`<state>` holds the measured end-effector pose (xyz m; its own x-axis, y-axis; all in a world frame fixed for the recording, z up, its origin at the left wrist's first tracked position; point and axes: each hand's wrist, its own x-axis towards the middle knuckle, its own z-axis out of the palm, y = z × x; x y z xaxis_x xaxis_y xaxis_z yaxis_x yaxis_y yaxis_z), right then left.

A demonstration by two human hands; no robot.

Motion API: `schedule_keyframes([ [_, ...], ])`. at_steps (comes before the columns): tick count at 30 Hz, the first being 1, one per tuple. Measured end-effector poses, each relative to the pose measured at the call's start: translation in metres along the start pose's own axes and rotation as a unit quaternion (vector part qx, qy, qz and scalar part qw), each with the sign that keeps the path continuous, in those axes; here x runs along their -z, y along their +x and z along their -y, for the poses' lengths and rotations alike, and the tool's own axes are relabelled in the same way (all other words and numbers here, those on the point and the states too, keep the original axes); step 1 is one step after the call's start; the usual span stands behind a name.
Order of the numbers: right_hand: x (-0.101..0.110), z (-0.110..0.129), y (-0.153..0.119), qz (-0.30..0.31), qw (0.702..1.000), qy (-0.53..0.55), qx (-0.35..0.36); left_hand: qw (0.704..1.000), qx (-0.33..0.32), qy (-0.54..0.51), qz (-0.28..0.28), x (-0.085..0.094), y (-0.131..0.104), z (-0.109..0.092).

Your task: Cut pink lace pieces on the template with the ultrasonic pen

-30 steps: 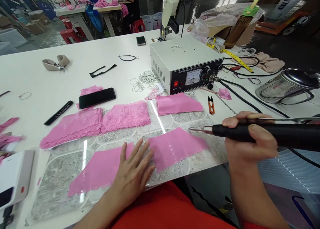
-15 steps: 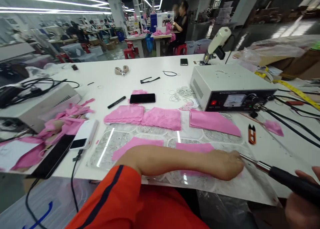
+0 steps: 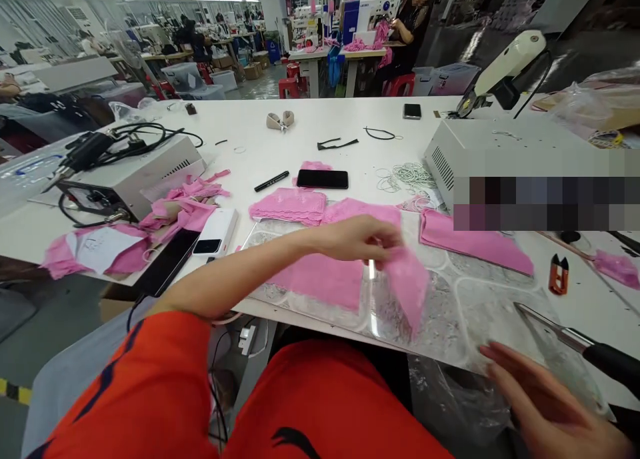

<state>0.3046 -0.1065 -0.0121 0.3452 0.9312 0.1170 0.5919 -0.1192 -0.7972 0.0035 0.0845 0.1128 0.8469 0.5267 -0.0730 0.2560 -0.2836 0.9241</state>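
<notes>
My left hand (image 3: 363,239) is closed on a pink fabric piece (image 3: 413,289), which hangs slightly blurred over a clear patterned mat (image 3: 445,319). Another pink fabric piece (image 3: 327,282) lies flat on the mat, partly under my left forearm. Behind that hand are a pink stack with a wavy edge (image 3: 287,205) and a second pink stack (image 3: 370,210); a folded pink stack (image 3: 475,243) lies to the right. My right hand (image 3: 545,405) is open and empty at the table's front edge. Near it rests a black-handled tool with a slim metal tip (image 3: 575,339).
A grey metal box (image 3: 500,142) stands at the right, and another box (image 3: 135,179) with cables at the left. Orange thread snips (image 3: 559,275), a phone (image 3: 323,179), a pen (image 3: 271,181) and a white device (image 3: 215,235) lie around the mat. People sit at sewing machines beyond.
My left hand has moved away from the tool's tip and now lifts a pink fabric piece. My right hand has let go of the tool's handle. The view has shifted.
</notes>
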Motion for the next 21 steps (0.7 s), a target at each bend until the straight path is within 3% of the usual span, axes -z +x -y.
schedule_keyframes([
  [1,-0.013,0.018,0.000,0.048,0.998,-0.005,0.033,1.000,0.019,-0.001,-0.015,0.006,-0.020,0.007],
  [4,-0.053,0.059,0.008,0.095,0.968,0.010,0.233,0.996,0.054,0.027,-0.073,0.011,-0.072,0.036],
  [7,-0.082,0.076,0.018,0.105,0.925,-0.024,0.363,0.987,0.059,0.089,-0.123,0.007,-0.106,0.064],
  [11,-0.097,0.082,0.022,0.115,0.898,-0.063,0.420,0.978,0.043,0.128,-0.158,0.000,-0.130,0.082],
  [21,-0.114,0.092,0.026,0.135,0.859,-0.061,0.489,0.958,0.041,0.226,-0.172,-0.011,-0.153,0.091],
])
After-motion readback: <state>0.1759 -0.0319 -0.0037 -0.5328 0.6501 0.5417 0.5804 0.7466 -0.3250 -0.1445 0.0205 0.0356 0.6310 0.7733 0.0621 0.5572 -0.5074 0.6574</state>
